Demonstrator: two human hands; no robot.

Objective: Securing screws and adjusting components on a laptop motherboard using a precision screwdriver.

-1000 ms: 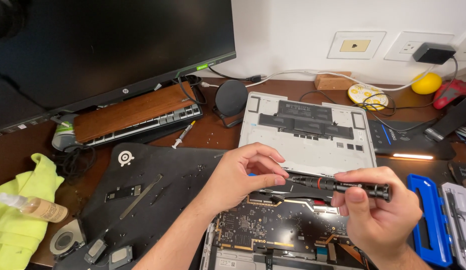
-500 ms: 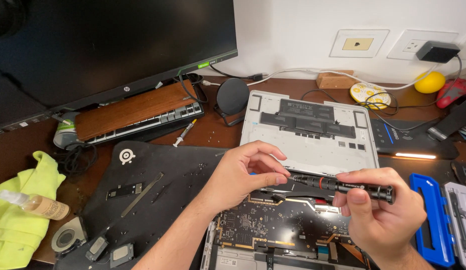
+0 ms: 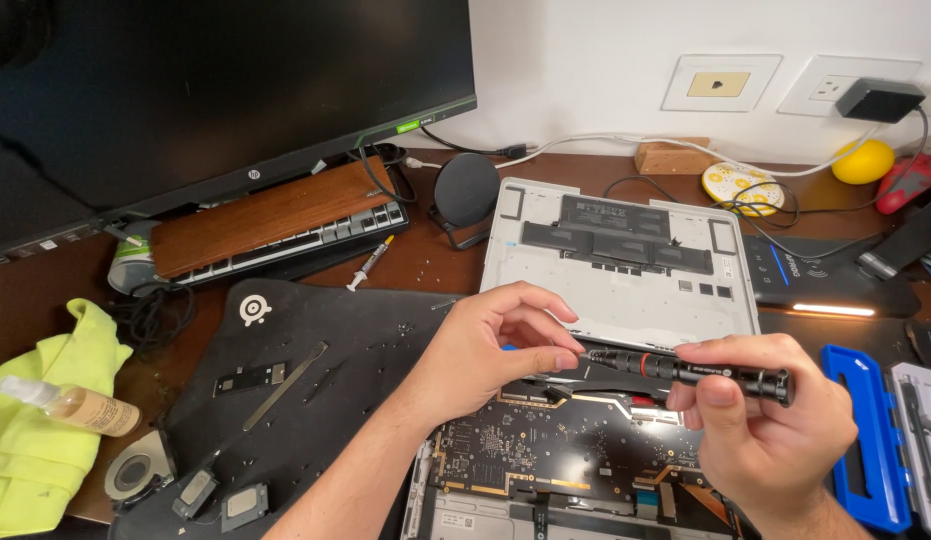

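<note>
Right hand [image 3: 761, 420] curled shut around a black screwdriver [image 3: 691, 368], held level above the opened laptop's circuit board [image 3: 546, 455]. Left hand [image 3: 491, 345] pinching at the driver's tip with thumb and fingertips, possibly on a small bit, too tiny to tell. Behind, a removed silver bottom cover [image 3: 626, 300]; blue tool case [image 3: 871, 440] at right.

Big flat black monitor screen [image 3: 216, 90], dark, at 10 o'clock w/ small green sticker [image 3: 411, 127] on its lower edge. Clear spray bottle w/ tan paper label [image 3: 91, 410] at 8 o'clock, lying on yellow cloth [image 3: 36, 470].
</note>
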